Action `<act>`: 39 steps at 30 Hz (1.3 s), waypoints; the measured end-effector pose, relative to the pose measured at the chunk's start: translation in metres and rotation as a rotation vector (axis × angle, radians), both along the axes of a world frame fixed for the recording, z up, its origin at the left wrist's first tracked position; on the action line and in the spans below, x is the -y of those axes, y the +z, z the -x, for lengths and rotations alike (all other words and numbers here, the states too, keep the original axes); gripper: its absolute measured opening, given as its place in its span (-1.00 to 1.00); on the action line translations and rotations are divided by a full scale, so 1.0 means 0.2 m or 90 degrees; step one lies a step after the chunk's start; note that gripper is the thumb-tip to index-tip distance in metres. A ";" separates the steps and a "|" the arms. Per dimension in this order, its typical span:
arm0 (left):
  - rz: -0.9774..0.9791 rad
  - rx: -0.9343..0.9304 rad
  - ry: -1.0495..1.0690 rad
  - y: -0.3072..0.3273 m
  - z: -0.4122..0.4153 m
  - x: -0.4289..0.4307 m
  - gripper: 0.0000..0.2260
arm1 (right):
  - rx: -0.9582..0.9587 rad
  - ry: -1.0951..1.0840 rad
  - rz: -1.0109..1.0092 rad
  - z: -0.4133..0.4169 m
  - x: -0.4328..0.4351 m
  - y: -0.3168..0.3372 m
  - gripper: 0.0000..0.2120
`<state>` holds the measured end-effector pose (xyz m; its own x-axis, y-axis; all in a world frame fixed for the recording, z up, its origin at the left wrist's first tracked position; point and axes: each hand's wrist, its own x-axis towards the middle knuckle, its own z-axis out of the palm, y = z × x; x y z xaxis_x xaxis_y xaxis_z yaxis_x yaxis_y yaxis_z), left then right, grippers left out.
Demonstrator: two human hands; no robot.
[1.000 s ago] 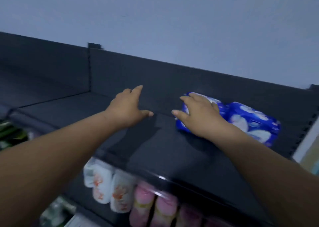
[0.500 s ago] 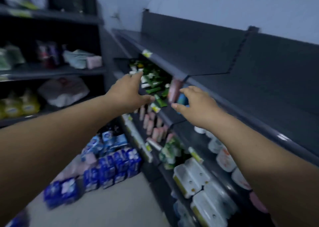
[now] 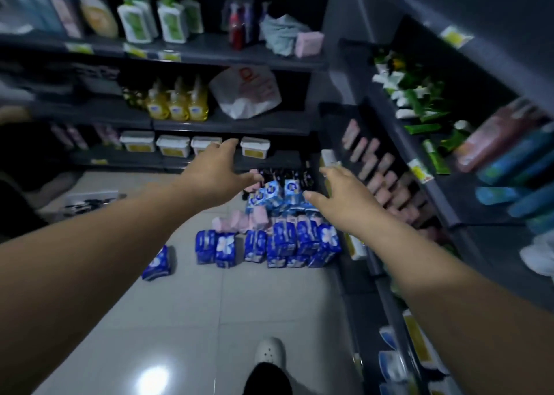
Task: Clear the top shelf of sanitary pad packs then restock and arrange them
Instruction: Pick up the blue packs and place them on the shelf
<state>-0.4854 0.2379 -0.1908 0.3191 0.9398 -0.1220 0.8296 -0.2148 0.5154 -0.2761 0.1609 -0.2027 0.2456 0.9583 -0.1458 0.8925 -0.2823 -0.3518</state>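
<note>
Back shelves: dark shelving [image 3: 209, 52] runs across the left and middle of the view. It holds white and green pouches [image 3: 150, 19] on the upper level, yellow bottles [image 3: 177, 103] beside a white plastic bag [image 3: 245, 91] on the level below, and white tubs [image 3: 141, 145] lower still.
Floor: pale glossy tiles [image 3: 180, 319], with a bright spot of reflected light near the bottom left.
Lone pack: one dark blue pad pack [image 3: 157, 264] sits on the floor, apart from the others and to their left.
Left hand: the left hand [image 3: 215, 172] is stretched forward in the air, palm down, fingers straight and spread wide, holding nothing.
Pad packs: a pile of pad packs [image 3: 284, 244] sits on the floor by the foot of the right-hand shelves. Dark blue packs stand in a row at the front, pink packs [image 3: 239, 219] lie behind them, and lighter blue packs [image 3: 275, 193] are at the back.
Shoe: a white shoe [image 3: 269, 351] and a dark trouser leg show at the bottom edge, on the tiles.
Right hand: the right hand [image 3: 344, 199] reaches forward in the air, over the pile as the camera sees it. It is palm down with fingers loosely spread, holding nothing.
Right shelves: a second dark shelving unit [image 3: 434, 202] runs along the right side, blurred. It holds green tubes [image 3: 419, 106] and pink and blue items too smeared to make out.
</note>
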 end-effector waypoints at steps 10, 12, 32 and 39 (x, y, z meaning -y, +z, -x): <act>0.151 -0.074 0.198 -0.67 0.24 -0.56 -0.23 | -0.154 0.042 0.105 0.18 -0.81 -0.73 -0.34; 0.171 -0.077 0.235 -0.81 0.34 -0.64 -0.22 | -0.179 0.047 0.126 0.28 -0.93 -0.87 -0.33; 0.278 -0.130 0.380 -2.46 1.39 -1.13 0.04 | -0.222 -0.077 0.222 1.35 -1.52 -2.57 -0.41; 0.363 -0.145 0.398 -3.38 1.46 -1.26 0.12 | -0.116 -0.099 0.211 1.39 -1.71 -3.46 -0.23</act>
<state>-0.7772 0.4894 -0.8672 -0.3233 0.7106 -0.6249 0.8048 0.5539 0.2135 -0.5546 0.5037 -0.8938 0.3251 0.8059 -0.4949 0.7622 -0.5330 -0.3673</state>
